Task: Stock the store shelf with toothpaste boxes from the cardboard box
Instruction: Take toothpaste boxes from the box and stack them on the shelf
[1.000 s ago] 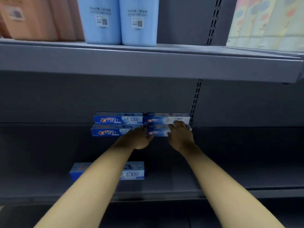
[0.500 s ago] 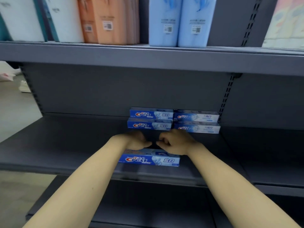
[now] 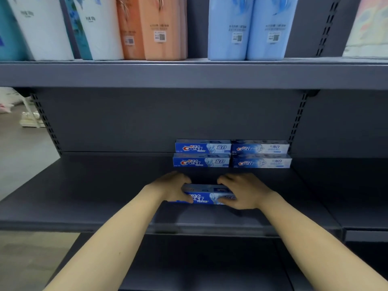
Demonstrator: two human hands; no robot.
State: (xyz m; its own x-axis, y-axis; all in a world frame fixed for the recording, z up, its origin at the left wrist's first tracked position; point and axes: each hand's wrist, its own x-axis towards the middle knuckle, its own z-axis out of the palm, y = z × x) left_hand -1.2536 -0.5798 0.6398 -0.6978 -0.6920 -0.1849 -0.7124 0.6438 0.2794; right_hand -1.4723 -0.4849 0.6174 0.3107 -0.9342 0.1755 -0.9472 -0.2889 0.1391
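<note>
On the grey middle shelf (image 3: 88, 192), both forearms reached forward side by side. Left hand (image 3: 172, 189) gripped the left end of a toothpaste box (image 3: 206, 195), fingers curled over its top, thumb on the front face. Right hand (image 3: 244, 190) gripped the right end likewise. Box lay lengthwise near the shelf's front. Behind it, four stacked boxes (image 3: 231, 154) sat against the back panel, two high, two wide.

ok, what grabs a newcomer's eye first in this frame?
Two bare hands, left hand and right hand, gripping one blue toothpaste box at the middle of the dark shelf. Behind it, four stacked toothpaste boxes sit against the back panel, two high, two wide.
</note>
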